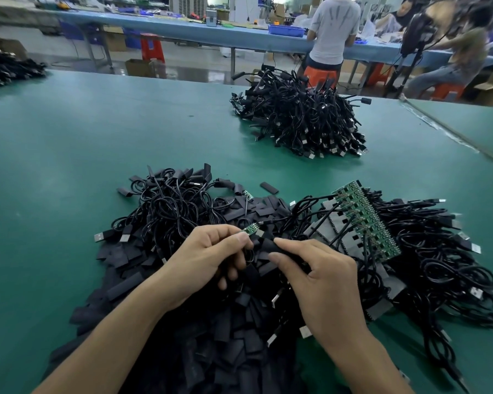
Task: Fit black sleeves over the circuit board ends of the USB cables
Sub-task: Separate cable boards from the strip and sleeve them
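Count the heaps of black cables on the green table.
3: near heap in front, far heap right of centre, left heap at the far edge. More may be hidden.

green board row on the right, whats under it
Grey flat strips stick out from under the board row on its left side, and black cables spread out to its right. What lies directly beneath the boards is covered.

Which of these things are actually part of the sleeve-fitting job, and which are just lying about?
In the job: left hand pinching a circuit board; right hand holding a black sleeve; heap of loose sleeves; row of bare boards on cables.
Lying about: red stool; blue bin; cardboard box on the floor.
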A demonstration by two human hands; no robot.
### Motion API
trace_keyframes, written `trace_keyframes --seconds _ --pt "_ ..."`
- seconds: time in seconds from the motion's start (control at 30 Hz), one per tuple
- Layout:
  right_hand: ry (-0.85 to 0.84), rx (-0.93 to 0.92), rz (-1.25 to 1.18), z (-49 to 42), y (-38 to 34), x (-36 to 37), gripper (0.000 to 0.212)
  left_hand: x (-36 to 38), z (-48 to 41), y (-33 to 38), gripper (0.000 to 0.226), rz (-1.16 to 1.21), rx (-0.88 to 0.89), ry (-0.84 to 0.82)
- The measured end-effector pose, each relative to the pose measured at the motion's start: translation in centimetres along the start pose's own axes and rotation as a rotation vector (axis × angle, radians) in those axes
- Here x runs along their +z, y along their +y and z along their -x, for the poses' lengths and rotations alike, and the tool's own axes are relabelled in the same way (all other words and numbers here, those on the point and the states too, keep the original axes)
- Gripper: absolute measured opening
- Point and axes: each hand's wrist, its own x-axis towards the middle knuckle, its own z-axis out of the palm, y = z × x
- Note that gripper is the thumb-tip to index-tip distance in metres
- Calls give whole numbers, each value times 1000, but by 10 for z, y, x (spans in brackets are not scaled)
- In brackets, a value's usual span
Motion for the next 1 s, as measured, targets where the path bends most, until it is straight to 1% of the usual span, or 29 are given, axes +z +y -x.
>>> trace_keyframes --seconds 0.1,0.23,0.43,0.67,0.83,0.9,1.0 --pt "3 3 -10 -1 -1 -1 23 -1 2 2 30 -53 -15 -28" --pt "-55 24 -23 -1 1 -2 19 1 3 3 27 -142 -17 -58" --pt "-149 37 -22 -2 0 -5 22 1 3 7 29 -125 -65 -81" --pt "-187 59 -147 -6 2 -11 19 -1 3 11 34 -123 -89 -137" --pt "-218 80 -161 -7 0 -12 20 -2 4 12 45 -117 -92 -157" --pt "-237 86 -163 -6 -2 -13 26 -3 4 13 44 -119 -91 -159" --pt "-245 85 -163 -6 -2 -13 23 -3 5 13 44 -124 -89 -169"
